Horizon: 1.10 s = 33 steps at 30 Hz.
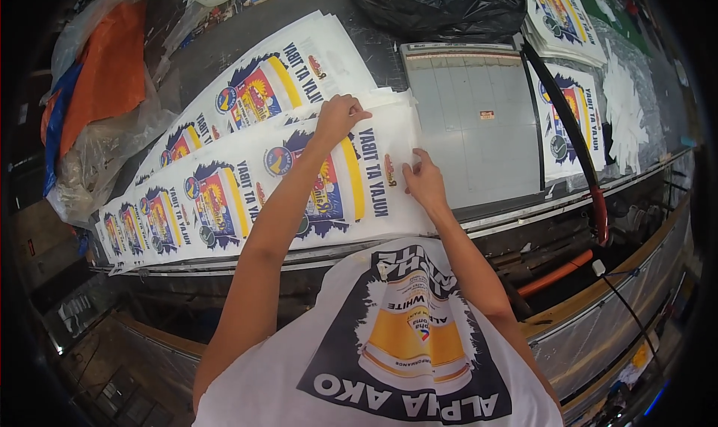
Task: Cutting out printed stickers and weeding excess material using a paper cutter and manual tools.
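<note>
On the near edge of the bench, a long stack of printed sheets [299,180] is being lined up toward the paper cutter [479,120] that sits just to its right. The left hand [338,117] is laid flat on the far edge of the stack, fingers together and pressed down, not clamped round anything. The right hand [423,179] is set on the right end of the stack, fingertips spread a bit on the paper, right beside the cutter's grey bed. Nothing is pinched as far as can be seen; both hands are just resting on top.

For this squaring-up bit to go well, the sheets are best kept pressed from above while the end is nudged flush, so the pile isn't fanned out. The far edges look slightly staggered, so that side probably needs tapping even first. The cutter's long black arm [568,135] is raised off to the right, well apart from both hands, which seems sensible. More printed sheets [576,120] are lying beyond the cutter, and a black bag [441,8] is sitting at the far side.
</note>
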Tool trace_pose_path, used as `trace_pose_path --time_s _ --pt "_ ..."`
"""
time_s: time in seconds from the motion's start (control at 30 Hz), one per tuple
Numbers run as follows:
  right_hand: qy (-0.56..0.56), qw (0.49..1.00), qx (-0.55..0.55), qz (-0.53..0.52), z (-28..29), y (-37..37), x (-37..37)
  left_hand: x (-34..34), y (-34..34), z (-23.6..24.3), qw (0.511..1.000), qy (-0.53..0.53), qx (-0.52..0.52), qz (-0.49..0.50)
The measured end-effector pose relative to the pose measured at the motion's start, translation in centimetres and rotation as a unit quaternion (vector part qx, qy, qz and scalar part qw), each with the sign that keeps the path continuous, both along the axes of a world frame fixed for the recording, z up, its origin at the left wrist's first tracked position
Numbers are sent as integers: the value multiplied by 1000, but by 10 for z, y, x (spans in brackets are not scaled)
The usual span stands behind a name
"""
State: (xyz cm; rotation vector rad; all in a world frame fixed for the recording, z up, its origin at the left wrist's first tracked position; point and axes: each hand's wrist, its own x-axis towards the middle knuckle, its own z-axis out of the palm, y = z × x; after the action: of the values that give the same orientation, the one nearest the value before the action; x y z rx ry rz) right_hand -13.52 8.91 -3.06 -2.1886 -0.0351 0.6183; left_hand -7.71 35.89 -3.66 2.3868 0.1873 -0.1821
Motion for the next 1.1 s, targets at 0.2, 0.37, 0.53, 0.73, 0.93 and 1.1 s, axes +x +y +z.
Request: trace_pose_path --time_s 0.2,0.37,0.53,0.73,0.93,1.1 --pt "6 999 23 -27 0 -3 6 -12 -23 -3 988 -133 80 2" --pt "-110 993 35 -5 6 -5 2 -9 -39 -1 984 -145 -57 -89" --pt "-199 976 90 -25 12 -3 -9 8 -26 18 984 52 -143 -95" --pt "-100 990 87 -44 19 -18 -2 3 5 45 970 150 -162 -105" --pt "-109 993 -38 23 27 -7 4 -48 42 76 967 136 -208 -47" --pt "154 985 13 -73 31 12 4 -77 62 122 934 -2 -357 12"
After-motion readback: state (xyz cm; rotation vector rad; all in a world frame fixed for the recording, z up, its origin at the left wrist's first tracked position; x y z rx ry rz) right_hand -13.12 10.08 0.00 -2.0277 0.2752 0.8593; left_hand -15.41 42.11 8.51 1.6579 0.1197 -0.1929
